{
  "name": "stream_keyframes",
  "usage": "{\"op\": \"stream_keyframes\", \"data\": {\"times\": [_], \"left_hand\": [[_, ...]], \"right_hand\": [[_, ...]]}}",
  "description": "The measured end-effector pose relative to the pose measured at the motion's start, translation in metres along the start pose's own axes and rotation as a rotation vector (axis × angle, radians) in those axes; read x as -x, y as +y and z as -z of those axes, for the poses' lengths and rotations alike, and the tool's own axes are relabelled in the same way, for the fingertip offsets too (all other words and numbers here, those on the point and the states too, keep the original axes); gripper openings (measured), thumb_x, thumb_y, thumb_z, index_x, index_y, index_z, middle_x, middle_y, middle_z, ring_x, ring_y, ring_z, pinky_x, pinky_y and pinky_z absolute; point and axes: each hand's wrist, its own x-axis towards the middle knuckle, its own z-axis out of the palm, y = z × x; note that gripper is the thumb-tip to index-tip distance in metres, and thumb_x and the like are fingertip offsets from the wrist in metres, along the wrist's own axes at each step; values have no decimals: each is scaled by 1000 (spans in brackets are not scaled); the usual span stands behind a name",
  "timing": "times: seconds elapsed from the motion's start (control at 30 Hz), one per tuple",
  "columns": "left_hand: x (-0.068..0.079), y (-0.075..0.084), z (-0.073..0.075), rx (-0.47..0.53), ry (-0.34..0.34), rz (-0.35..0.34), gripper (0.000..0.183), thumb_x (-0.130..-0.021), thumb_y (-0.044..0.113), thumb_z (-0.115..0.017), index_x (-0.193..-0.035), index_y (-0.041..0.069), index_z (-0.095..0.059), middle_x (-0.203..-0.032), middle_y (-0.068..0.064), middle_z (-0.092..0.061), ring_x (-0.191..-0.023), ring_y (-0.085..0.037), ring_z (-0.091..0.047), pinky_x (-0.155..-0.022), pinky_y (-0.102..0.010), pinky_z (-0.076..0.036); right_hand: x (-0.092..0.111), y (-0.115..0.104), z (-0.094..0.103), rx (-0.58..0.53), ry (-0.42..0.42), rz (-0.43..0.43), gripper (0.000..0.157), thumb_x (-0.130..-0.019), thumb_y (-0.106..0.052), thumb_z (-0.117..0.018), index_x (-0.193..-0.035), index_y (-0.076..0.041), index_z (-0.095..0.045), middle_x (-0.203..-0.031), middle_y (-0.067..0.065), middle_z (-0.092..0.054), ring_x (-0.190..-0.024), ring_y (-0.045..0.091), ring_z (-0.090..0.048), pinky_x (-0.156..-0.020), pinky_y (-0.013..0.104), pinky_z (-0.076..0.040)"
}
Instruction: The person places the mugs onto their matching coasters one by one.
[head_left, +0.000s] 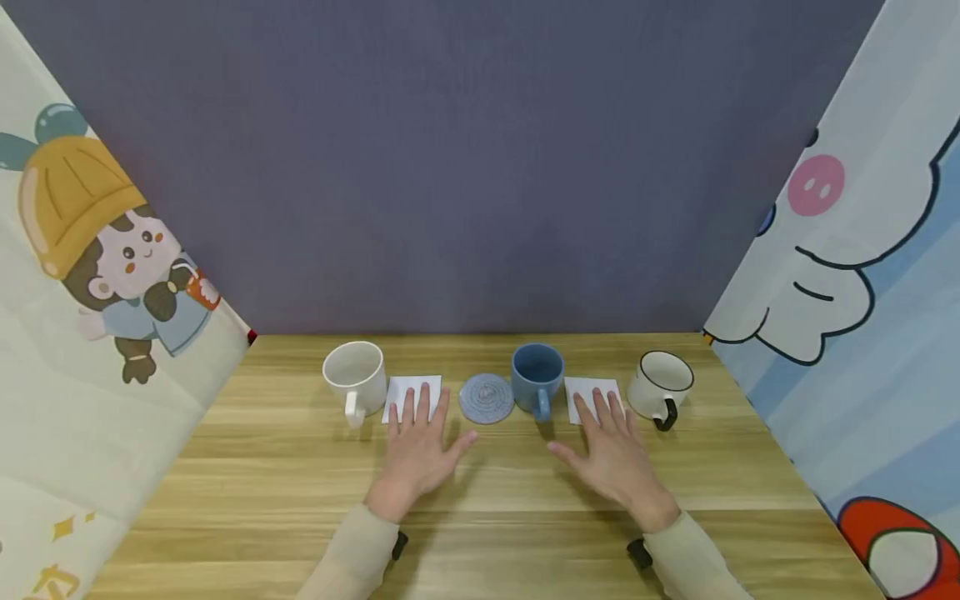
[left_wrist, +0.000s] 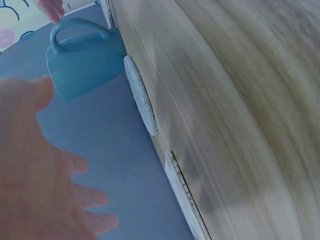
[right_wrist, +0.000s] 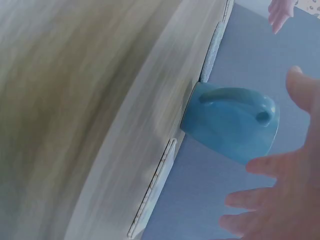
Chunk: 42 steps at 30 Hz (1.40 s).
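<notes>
My left hand (head_left: pixel 420 454) hovers over the table with fingers spread, its fingertips in front of a white square pad (head_left: pixel 402 388). The right hand (head_left: pixel 617 458) is likewise spread, before a second white square pad (head_left: pixel 592 384). Both hands look raised off the surface in the wrist views and hold nothing. Between them stand a round grey-blue woven coaster (head_left: pixel 486 399) and, touching or nearly touching its right side, an upright blue mug (head_left: pixel 537 379). The mug's handle (right_wrist: pixel 235 96) faces me. In the left wrist view, the left pad (left_wrist: pixel 183 197) has a layered edge.
A white mug (head_left: pixel 356 379) stands at the left of the row. At the right end is a white mug with a black rim and black handle (head_left: pixel 660 385). A dark grey panel (head_left: pixel 480 167) rises behind the wooden table (head_left: pixel 480 533); printed cloths hang on both sides.
</notes>
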Motion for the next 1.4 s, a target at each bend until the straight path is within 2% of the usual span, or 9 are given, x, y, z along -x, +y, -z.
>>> {"op": "stream_keyframes", "data": {"times": [0.17, 0.3, 0.43, 0.67, 0.83, 1.0, 1.17, 1.4], "left_hand": [[2, -2, -2, 3, 38, 5, 85, -99, 67, -42, -162, 12, -25, -166, -24, -13, -152, -45, -8, -120, -62, -4], [-1, -2, -2, 17, 80, -12, 82, -100, 64, -43, -161, 10, -27, -165, -25, -17, -151, -47, -13, -120, -61, -9], [-5, -1, -2, 59, 122, -35, 75, -103, 55, -47, -159, 7, -32, -162, -27, -23, -149, -48, -21, -119, -61, -17], [-13, 1, -1, 115, 184, -65, 66, -104, 46, -50, -154, 3, -40, -159, -28, -31, -145, -47, -30, -115, -61, -28], [-20, 0, 0, 140, 219, -61, 64, -104, 44, -52, -150, 1, -43, -154, -28, -38, -140, -46, -38, -110, -61, -36], [-25, -1, -1, 166, 210, -42, 61, -104, 41, -53, -149, 1, -45, -153, -28, -39, -139, -46, -40, -108, -62, -37], [-30, 0, 0, 229, 182, -21, 61, -104, 43, -51, -149, 1, -46, -153, -26, -40, -137, -45, -43, -108, -60, -38], [-38, -3, -1, 340, 121, 27, 61, -105, 44, -50, -150, 2, -45, -148, -22, -46, -136, -40, -44, -110, -55, -38]], "right_hand": [[-1, -2, -1, -75, 28, 9, 87, -96, -65, -54, -153, -1, -40, -157, 31, -32, -146, 50, -26, -117, 64, -21], [-3, -4, -1, -149, 129, 31, 75, -96, -54, -63, -145, 2, -50, -147, 30, -47, -137, 48, -42, -110, 62, -35], [-5, -7, -1, -204, 208, 47, 63, -96, -43, -67, -137, 4, -57, -138, 28, -56, -127, 46, -53, -103, 61, -43], [-11, -12, -2, -280, 245, 16, 52, -96, -38, -70, -129, 2, -63, -130, 23, -63, -120, 43, -59, -98, 58, -47], [-14, -16, -5, -336, 245, 11, 48, -95, -35, -71, -125, 2, -66, -125, 20, -66, -114, 40, -62, -94, 56, -51], [-19, -21, -8, -444, 232, -24, 44, -94, -30, -73, -122, 3, -66, -115, 20, -68, -104, 37, -66, -85, 51, -55], [-22, -21, -10, -559, 210, -73, 40, -94, -27, -74, -119, 4, -67, -112, 20, -68, -103, 35, -67, -82, 46, -58], [-29, -21, -20, -623, 232, -91, 33, -94, -25, -75, -111, 2, -71, -107, 16, -71, -99, 34, -70, -78, 41, -60]]}}
